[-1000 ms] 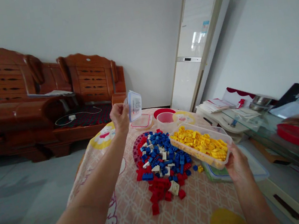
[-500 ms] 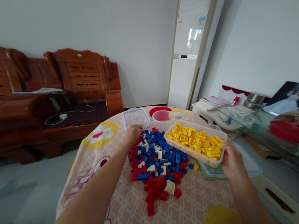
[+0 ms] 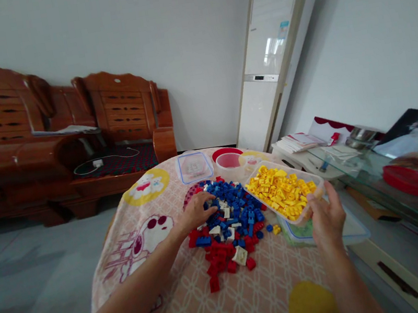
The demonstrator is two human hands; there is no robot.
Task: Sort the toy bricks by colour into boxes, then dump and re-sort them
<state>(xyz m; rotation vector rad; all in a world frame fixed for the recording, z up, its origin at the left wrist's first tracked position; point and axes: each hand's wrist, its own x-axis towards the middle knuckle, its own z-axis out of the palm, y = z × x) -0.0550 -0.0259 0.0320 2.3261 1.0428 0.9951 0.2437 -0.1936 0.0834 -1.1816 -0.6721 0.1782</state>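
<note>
A heap of blue, red and white toy bricks [image 3: 231,227] lies on the round table's patterned cloth [image 3: 185,308]. My left hand [image 3: 197,212] rests on the heap's left side, fingers curled among the bricks. My right hand [image 3: 325,217] grips the near end of a clear plastic box [image 3: 318,182] full of yellow bricks [image 3: 282,191], tilted just above the table at the heap's right. A clear lid with a blue rim [image 3: 194,167] lies flat behind the heap. Two loose yellow and blue bricks sit under the box's near corner.
A red-rimmed tub [image 3: 228,160] stands behind the heap. Another lid [image 3: 348,232] lies under the yellow box. A wooden sofa [image 3: 56,143] fills the left, a tall white air conditioner [image 3: 272,56] stands behind, and a cluttered glass table [image 3: 396,185] is at the right.
My left hand set the small lid down behind the heap, then came back onto the bricks. My right hand tipped the yellow box further and its grip shifted.
</note>
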